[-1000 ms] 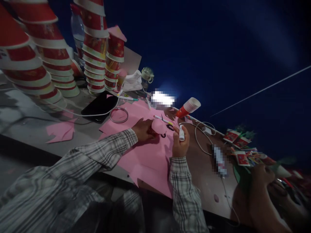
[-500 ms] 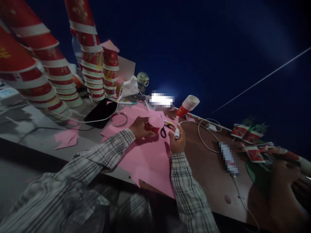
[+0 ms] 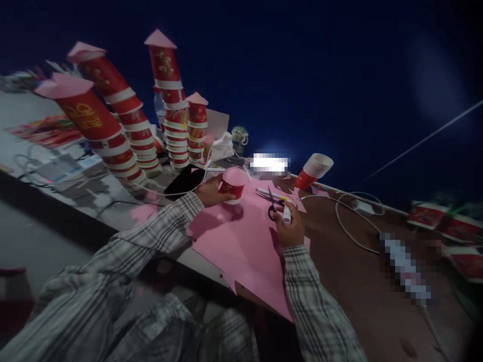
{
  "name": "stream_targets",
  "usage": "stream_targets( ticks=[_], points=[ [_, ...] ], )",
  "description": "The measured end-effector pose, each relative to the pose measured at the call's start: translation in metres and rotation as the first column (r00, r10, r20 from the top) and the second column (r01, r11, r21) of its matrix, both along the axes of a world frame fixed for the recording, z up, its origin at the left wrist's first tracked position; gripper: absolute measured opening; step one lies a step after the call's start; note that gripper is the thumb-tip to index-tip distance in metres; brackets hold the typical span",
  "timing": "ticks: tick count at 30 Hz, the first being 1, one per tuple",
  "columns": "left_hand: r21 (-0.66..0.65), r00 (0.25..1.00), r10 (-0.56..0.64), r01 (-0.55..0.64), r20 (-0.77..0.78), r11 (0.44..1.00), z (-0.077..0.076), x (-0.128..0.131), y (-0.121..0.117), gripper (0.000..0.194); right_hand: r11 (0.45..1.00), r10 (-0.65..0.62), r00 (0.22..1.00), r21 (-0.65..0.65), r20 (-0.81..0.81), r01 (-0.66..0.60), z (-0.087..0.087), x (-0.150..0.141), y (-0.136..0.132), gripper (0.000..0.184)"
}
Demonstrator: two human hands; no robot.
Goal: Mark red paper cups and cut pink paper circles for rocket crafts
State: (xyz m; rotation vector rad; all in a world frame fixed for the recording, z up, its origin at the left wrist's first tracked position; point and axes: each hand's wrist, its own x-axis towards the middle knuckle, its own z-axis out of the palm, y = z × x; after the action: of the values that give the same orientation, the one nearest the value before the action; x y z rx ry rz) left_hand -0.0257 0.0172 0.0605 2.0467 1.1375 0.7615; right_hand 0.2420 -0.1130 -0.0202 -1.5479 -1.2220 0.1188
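Observation:
My left hand [image 3: 210, 193] is closed round a small red paper cup [image 3: 231, 190] topped with a pink paper cone [image 3: 234, 176]. It holds the cup a little above the pink paper sheets [image 3: 241, 241]. My right hand [image 3: 291, 227] grips a white glue stick [image 3: 287, 215], its pale end showing between thumb and fingers. Black-handled scissors [image 3: 271, 211] lie on the pink paper beside the right hand. Behind them rests a marker [image 3: 272, 194] with a yellow part.
Towers of stacked red cups with pink cone roofs [image 3: 164, 63] stand at the left. A dark phone [image 3: 184, 180] lies before them. Tilted nested paper cups [image 3: 314, 170] stand at the back. A white cable [image 3: 337, 216] loops over the brown tabletop [image 3: 332, 271] at the right.
The view has swung left, bringing the towers' cone roofs into sight. My left hand has moved the cup leftward over the paper. My right hand keeps the glue stick near the scissors.

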Motion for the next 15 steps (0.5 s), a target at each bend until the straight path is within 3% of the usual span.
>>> stream_targets(
  ticks=[4, 10, 15],
  points=[
    [-0.047, 1.0, 0.013, -0.014, -0.015, 0.999, 0.014, -0.029, 0.0, 0.073, 0.996, 0.061, 0.998, -0.062, -0.031, -0.063, -0.004, -0.008, -0.002, 0.055],
    [0.032, 0.999, 0.029, -0.03, 0.041, 0.999, 0.039, -0.059, 0.011, 0.075, 0.994, 0.064, 0.998, -0.085, 0.002, -0.064, -0.006, -0.013, -0.004, 0.054],
    [0.081, 0.987, 0.161, -0.159, -0.024, 0.984, 0.057, -0.072, 0.02, 0.075, 0.997, 0.06, 0.997, -0.055, 0.052, -0.057, -0.007, -0.011, -0.003, 0.05]
  ],
)
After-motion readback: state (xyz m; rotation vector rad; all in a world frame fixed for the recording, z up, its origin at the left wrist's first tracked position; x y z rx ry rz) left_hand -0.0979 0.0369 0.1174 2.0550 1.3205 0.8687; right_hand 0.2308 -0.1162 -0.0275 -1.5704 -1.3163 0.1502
